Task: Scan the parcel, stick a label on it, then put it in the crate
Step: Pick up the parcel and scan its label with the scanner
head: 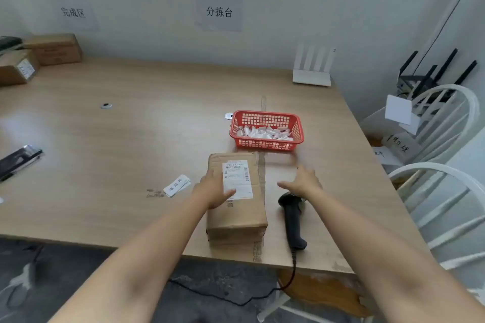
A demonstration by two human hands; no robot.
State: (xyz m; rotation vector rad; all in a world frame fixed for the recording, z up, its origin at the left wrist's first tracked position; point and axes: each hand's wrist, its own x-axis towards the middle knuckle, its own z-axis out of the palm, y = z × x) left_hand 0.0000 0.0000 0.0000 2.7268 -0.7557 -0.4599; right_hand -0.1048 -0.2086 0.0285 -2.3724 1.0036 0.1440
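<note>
Parcel: a brown cardboard parcel [236, 202] lies flat on the wooden table [131, 152], its long axis running from the near table edge away toward the wall; its near end sits just inside that edge.
Shipping sheet: a white printed sheet [237, 178] covers the far half of the parcel's top, barcode at its far end.
Left hand: the left hand [214, 189] rests flat on the parcel's top, fingers spread onto the sheet, gripping nothing.
Right hand: the right hand [301, 181] hovers just right of the parcel, fingers loose and splayed, empty, above the head of the scanner.
Scanner: a black handheld scanner [292, 220] lies just right of the parcel, parallel to it, its cable dropping over the near edge.
Basket: a red mesh basket [266, 143] of small white labels [265, 132] stands just beyond the parcel's far end.
Loose label: a white strip [177, 185] lies just left of the parcel.
Open room: bare tabletop spreads left of the parcel.
Far left: two more boxes [52, 48] sit well away from the parcel, by the wall.
Right side: white chairs [441, 165] stand past the table's right edge.
</note>
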